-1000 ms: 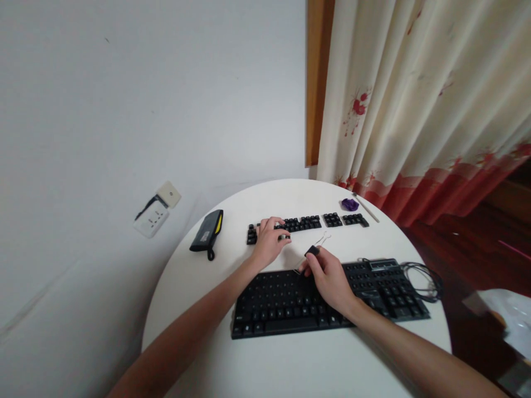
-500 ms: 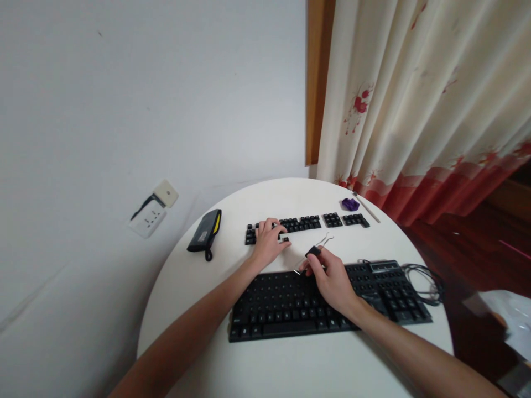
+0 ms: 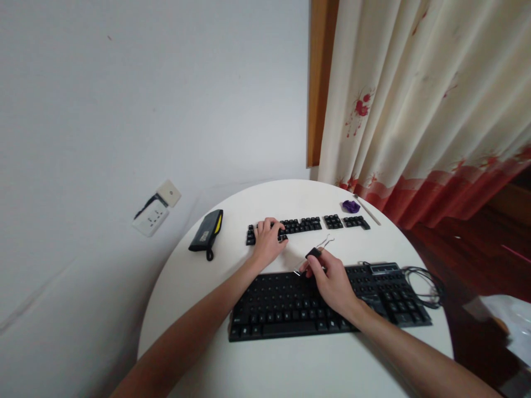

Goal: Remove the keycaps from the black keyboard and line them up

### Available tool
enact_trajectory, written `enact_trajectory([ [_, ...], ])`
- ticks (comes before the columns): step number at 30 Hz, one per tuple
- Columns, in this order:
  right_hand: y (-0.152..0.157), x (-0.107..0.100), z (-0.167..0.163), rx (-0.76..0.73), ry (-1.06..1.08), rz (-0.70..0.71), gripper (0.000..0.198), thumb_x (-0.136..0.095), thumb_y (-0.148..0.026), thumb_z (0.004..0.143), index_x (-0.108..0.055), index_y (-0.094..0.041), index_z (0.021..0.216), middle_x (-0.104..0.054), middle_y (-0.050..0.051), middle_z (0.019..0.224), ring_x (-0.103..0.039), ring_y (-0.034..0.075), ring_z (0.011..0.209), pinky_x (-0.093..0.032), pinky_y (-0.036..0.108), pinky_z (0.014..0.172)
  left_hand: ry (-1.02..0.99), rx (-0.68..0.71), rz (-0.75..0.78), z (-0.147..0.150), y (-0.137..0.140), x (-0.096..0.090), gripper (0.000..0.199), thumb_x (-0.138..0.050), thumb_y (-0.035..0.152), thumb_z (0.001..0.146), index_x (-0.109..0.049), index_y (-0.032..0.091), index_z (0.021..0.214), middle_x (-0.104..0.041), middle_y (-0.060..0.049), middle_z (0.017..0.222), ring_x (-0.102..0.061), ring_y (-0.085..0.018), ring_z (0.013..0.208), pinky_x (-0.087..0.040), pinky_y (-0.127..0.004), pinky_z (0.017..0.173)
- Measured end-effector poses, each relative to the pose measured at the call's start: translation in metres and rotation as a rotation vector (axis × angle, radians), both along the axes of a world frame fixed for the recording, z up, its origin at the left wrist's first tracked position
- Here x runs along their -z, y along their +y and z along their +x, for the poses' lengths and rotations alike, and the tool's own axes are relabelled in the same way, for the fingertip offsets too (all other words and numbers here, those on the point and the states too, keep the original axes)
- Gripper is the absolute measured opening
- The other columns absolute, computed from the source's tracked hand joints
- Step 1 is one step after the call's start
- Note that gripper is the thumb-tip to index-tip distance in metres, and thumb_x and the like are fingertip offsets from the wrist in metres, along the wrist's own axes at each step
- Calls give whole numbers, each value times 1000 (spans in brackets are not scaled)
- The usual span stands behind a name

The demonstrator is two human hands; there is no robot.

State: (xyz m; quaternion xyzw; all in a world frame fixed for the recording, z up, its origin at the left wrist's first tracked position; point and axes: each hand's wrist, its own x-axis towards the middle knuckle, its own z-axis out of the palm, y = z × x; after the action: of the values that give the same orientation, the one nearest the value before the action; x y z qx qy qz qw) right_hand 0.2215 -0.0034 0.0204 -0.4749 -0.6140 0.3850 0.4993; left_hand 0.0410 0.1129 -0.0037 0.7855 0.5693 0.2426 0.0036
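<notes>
My left hand (image 3: 267, 241) rests over rows of loose black keycaps (image 3: 305, 224) on the table, its thumb and forefinger closed about a small keycap (image 3: 283, 238) at the near edge of the rows. In my right hand (image 3: 329, 276) is a keycap puller (image 3: 314, 252) with a black grip and thin wire ends, held above the keyboard. That black keyboard (image 3: 290, 329) lies in front of me. Its upper left part has bare key positions, while the lower rows and the number pad carry keycaps. My right hand hides part of its middle.
On the left of the round white table (image 3: 257, 370) lies a dark pouch (image 3: 206, 231) with a yellow patch. A crumpled purple cloth (image 3: 350, 206) and a thin brush (image 3: 368, 211) lie at the far right. The coiled cable (image 3: 429, 284) hangs near the right edge. A wall and curtain stand behind.
My left thumb and fingers have drawn closer together, and the small keycap has shifted slightly up and left toward the rows. My right hand and the keycap puller have hardly moved.
</notes>
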Motion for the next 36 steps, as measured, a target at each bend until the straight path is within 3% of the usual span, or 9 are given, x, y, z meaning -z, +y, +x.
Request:
enact_trajectory([
  [4,0,0,0,1,5,2,28,-46,-35,99,-60,-19,80,-70,4,78,-62,16,65,-48,28,65,13,70,-13,-1,-3,-1,31,-74,21,75,-66,30,105,-48,-4,124,-41,-27,112,-33,-44,98],
  [10,0,-2,0,4,-22,0,30,-45,-36,99,-60,-19,79,-69,3,75,-62,17,65,-47,27,65,9,143,-41,-3,-3,1,12,-71,25,81,-73,30,91,-45,-3,130,-38,-29,116,-31,-48,99],
  [24,-1,0,-1,-8,-29,17,31,-45,-37,99,-61,-19,79,-69,3,75,-62,16,64,-48,27,65,-4,133,-28,-5,0,3,16,-71,20,81,-73,30,93,-45,-3,128,-39,-28,116,-31,-48,102],
  [30,1,-3,3,9,-22,24,31,-45,-39,99,-61,-19,79,-69,4,75,-63,17,64,-49,28,65,-41,85,0,-14,-5,-6,30,-72,20,80,-69,33,107,-47,-3,128,-42,-26,112,-36,-44,99],
  [36,6,-5,10,55,-47,19,31,-46,-39,98,-61,-19,81,-69,5,75,-62,17,65,-49,28,63,-96,45,-17,-34,-26,-20,26,-65,14,83,-70,29,104,-54,-4,119,-48,-24,107,-39,-42,99],
])
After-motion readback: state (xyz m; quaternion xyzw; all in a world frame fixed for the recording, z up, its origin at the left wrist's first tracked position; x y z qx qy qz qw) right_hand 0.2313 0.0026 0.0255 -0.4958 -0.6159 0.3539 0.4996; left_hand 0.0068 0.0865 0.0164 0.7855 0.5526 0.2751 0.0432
